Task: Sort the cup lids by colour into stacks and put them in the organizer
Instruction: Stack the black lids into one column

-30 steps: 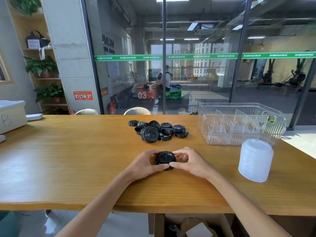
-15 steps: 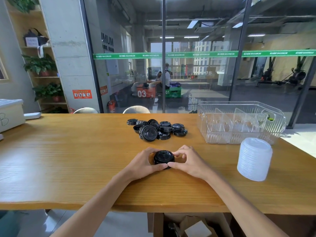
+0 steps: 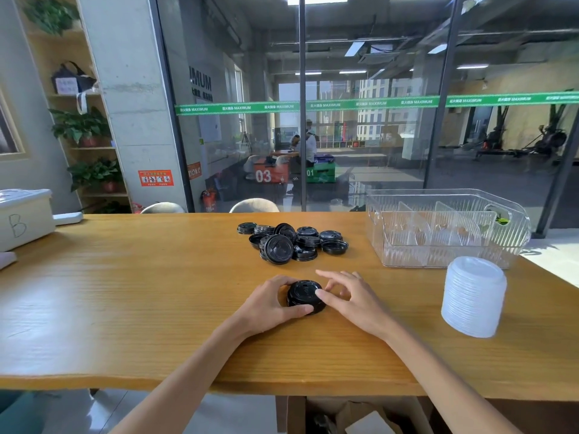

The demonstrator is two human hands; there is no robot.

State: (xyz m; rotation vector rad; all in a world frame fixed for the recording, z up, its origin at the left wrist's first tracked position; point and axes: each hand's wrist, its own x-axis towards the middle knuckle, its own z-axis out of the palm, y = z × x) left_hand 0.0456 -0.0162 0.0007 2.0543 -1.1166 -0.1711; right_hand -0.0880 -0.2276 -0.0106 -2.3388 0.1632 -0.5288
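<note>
I sit at a long wooden table (image 3: pixel 125 308) facing a glass wall. The clear organizer (image 3: pixel 448 227) stands empty at the far right edge, the white lid stack (image 3: pixel 473 296) just in front of it, loose black lids (image 3: pixel 291 242) heaped mid-table. I judge I'm building the black stack (image 3: pixel 304 296) near the front edge: my left hand (image 3: pixel 266 303) grips it, my right hand (image 3: pixel 347 296) touches it with fingers spread. Next I'd fetch another lid

Head-worn camera looks forward and down across the near wooden table (image 3: pixel 125 308).
</note>
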